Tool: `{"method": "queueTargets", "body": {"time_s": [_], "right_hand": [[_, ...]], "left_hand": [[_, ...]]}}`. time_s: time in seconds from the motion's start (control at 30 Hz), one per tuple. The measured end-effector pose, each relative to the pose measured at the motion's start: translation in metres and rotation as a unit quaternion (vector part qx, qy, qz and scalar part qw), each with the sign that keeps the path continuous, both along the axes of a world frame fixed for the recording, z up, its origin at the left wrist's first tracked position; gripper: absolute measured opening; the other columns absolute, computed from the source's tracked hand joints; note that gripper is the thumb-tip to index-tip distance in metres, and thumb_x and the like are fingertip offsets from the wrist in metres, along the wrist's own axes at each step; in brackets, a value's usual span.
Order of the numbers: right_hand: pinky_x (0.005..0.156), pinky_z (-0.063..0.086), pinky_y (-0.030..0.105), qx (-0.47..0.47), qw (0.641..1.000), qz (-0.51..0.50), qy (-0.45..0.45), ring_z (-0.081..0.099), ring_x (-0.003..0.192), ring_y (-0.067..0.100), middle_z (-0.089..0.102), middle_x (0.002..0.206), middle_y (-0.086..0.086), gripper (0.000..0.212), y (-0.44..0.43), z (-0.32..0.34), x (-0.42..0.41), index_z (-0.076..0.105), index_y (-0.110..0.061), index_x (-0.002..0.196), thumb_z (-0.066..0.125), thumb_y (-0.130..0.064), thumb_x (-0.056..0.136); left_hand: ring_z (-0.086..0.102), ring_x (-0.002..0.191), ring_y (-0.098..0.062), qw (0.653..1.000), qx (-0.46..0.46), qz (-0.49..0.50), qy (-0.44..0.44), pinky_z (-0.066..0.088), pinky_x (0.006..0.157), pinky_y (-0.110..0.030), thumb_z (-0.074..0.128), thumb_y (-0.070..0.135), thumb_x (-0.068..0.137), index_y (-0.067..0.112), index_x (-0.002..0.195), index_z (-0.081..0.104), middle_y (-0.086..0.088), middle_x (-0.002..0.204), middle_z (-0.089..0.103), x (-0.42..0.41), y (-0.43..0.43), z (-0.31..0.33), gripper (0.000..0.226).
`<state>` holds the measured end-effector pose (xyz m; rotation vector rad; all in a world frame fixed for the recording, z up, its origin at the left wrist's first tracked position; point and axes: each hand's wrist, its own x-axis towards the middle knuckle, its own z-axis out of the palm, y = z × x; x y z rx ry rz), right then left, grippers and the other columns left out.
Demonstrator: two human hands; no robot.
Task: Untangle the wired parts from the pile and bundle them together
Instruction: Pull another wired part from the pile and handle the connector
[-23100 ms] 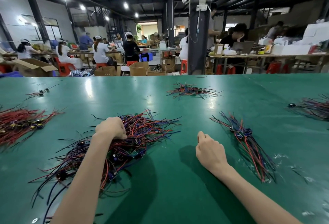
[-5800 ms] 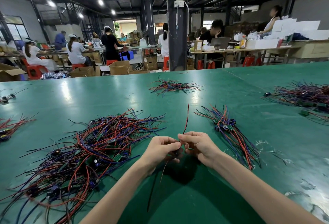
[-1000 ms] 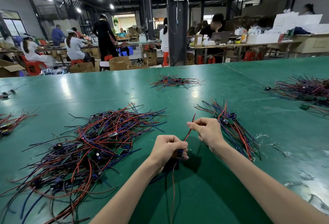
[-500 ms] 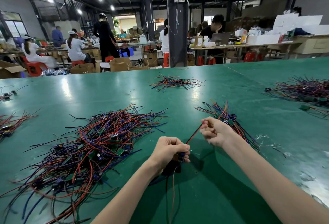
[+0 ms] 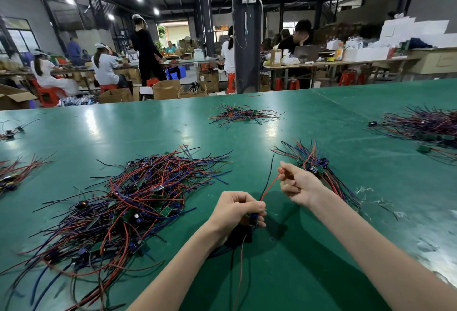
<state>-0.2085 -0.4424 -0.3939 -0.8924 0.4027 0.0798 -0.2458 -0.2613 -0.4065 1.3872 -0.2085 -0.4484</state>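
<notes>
Only one view here, the head cam looking down at the green surface (image 5: 309, 249), so that's all I've got to go on.

The left hand (image 5: 237, 209) is curled tight around one wired part (image 5: 253, 216). You can just see a small dark blue component poking out by the fingertips, with the rest of it hidden in the fist. Looks like it's acting as the anchor so the part can't slide. A couple of thin leads hang down from under that hand toward the camera.

The right hand (image 5: 295, 184) is up and to the right, fingers pinched shut on the red wire (image 5: 269, 185), which runs straight and taut back down to the left hand. My guess is it's being pulled through to straighten it before the piece gets added to a stack. A black wire (image 5: 268, 174) sticks up loose just beside it, not held by the right hand as far as I can tell.

The big tangled pile (image 5: 128, 201) sits to the left, near the left forearm, so easy to reach. The neat bundle (image 5: 319, 164) lies just behind the right hand, wires fanned the same direction, which is probably where finished ones go. The pile is still big, so plenty left to do.
</notes>
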Motion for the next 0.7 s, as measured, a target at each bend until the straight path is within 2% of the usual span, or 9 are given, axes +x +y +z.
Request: {"method": "queueTargets", "body": {"time_s": [0.1, 0.17, 0.23, 0.3, 0.4, 0.53, 0.6, 0.7], "right_hand": [[0.028, 0.020, 0.015, -0.078, 0.997, -0.003, -0.013, 0.028, 0.036, 0.009, 0.049, 0.060, 0.007, 0.062, 0.003, 0.002, -0.005, 0.059, 0.001, 0.074, 0.041, -0.055, 0.095], [0.032, 0.022, 0.017, -0.129, 0.991, 0.025, -0.017, 0.030, 0.041, 0.012, 0.055, 0.062, 0.009, 0.076, 0.007, 0.004, -0.008, 0.063, 0.003, 0.079, 0.031, -0.065, 0.092], [0.033, 0.024, 0.017, -0.192, 0.978, 0.083, -0.021, 0.034, 0.039, 0.011, 0.057, 0.065, 0.008, 0.066, 0.017, 0.006, -0.014, 0.062, -0.001, 0.083, 0.036, -0.061, 0.093], [0.034, 0.027, 0.017, -0.260, 0.952, 0.160, -0.029, 0.037, 0.040, 0.009, 0.060, 0.069, 0.005, 0.046, 0.030, 0.005, -0.021, 0.061, -0.005, 0.087, 0.049, -0.049, 0.092], [0.033, 0.029, 0.015, -0.305, 0.912, 0.266, -0.073, 0.044, 0.042, 0.008, 0.067, 0.074, 0.005, 0.025, 0.051, 0.001, -0.035, 0.062, -0.009, 0.086, 0.060, -0.034, 0.090], [0.032, 0.031, 0.016, -0.290, 0.907, 0.273, -0.140, 0.046, 0.041, 0.007, 0.067, 0.079, 0.007, 0.010, 0.066, -0.005, -0.045, 0.061, -0.006, 0.085, 0.063, -0.015, 0.089], [0.033, 0.031, 0.015, -0.287, 0.908, 0.266, -0.149, 0.046, 0.042, 0.007, 0.067, 0.074, 0.002, 0.008, 0.069, -0.006, -0.047, 0.062, -0.005, 0.089, 0.064, -0.013, 0.088], [0.034, 0.033, 0.015, -0.288, 0.907, 0.265, -0.156, 0.048, 0.043, 0.006, 0.066, 0.069, -0.002, 0.010, 0.070, -0.007, -0.048, 0.063, -0.004, 0.087, 0.064, -0.014, 0.088]], "left_hand": [[0.058, 0.046, -0.020, 0.999, -0.014, 0.031, -0.001, 0.053, 0.050, -0.027, 0.065, -0.005, 0.082, 0.003, 0.053, 0.060, -0.017, 0.059, 0.061, 0.003, 0.002, 0.000, 0.030], [0.059, 0.047, -0.021, 0.998, -0.027, 0.057, -0.002, 0.055, 0.052, -0.029, 0.067, -0.003, 0.081, 0.005, 0.052, 0.063, -0.018, 0.061, 0.062, 0.006, 0.004, 0.001, 0.031], [0.059, 0.048, -0.021, 0.994, -0.043, 0.096, 0.000, 0.056, 0.056, -0.031, 0.068, 0.000, 0.081, 0.006, 0.052, 0.065, -0.017, 0.063, 0.063, 0.010, 0.007, 0.003, 0.029], [0.059, 0.050, -0.019, 0.989, -0.048, 0.141, -0.002, 0.054, 0.058, -0.032, 0.071, 0.005, 0.079, 0.009, 0.053, 0.066, -0.013, 0.063, 0.064, 0.014, 0.010, 0.005, 0.027], [0.058, 0.051, -0.016, 0.983, -0.042, 0.181, -0.005, 0.051, 0.051, -0.025, 0.074, 0.013, 0.077, 0.012, 0.056, 0.067, -0.006, 0.064, 0.065, 0.017, 0.016, 0.008, 0.023], [0.049, 0.052, -0.019, 0.978, -0.034, 0.204, -0.002, 0.044, 0.049, -0.026, 0.075, 0.019, 0.078, 0.011, 0.062, 0.066, -0.003, 0.062, 0.062, 0.020, 0.022, 0.009, 0.020], [0.046, 0.051, -0.018, 0.978, -0.037, 0.206, -0.002, 0.043, 0.041, -0.024, 0.074, 0.019, 0.078, 0.011, 0.063, 0.066, -0.001, 0.057, 0.057, 0.021, 0.024, 0.009, 0.019], [0.042, 0.043, -0.013, 0.977, -0.033, 0.211, -0.002, 0.043, 0.039, -0.022, 0.075, 0.021, 0.076, 0.011, 0.065, 0.066, 0.002, 0.050, 0.047, 0.021, 0.024, 0.009, 0.018]]}}
